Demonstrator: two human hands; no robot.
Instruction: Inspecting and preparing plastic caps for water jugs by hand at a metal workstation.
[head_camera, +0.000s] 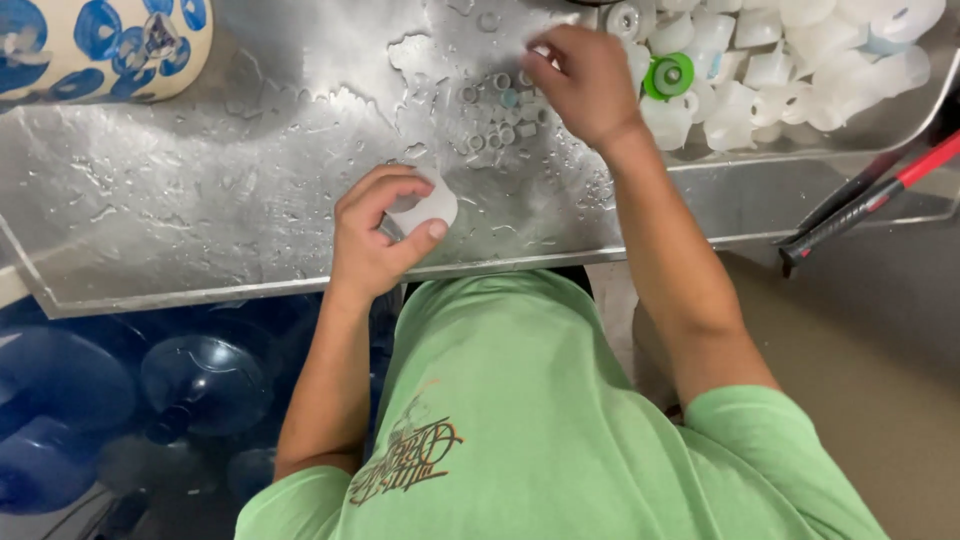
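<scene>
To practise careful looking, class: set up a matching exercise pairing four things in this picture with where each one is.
Things:
1. white cap
2. green cap
3. small rings
4. blue bottles

Places:
A. under the table
B. in the left hand
C. among the heaped caps, top right
D. on the wet table, by the right hand

Pairs: 1-B, 2-C, 3-D, 4-A

So there's a white plastic cap (425, 208), roundish and translucent, gripped in the left hand (375, 240) near the wet steel tray's (200, 180) front edge. At its 1 o'clock sit tiny grey rings (500, 110) under the right hand (585, 85).
</scene>
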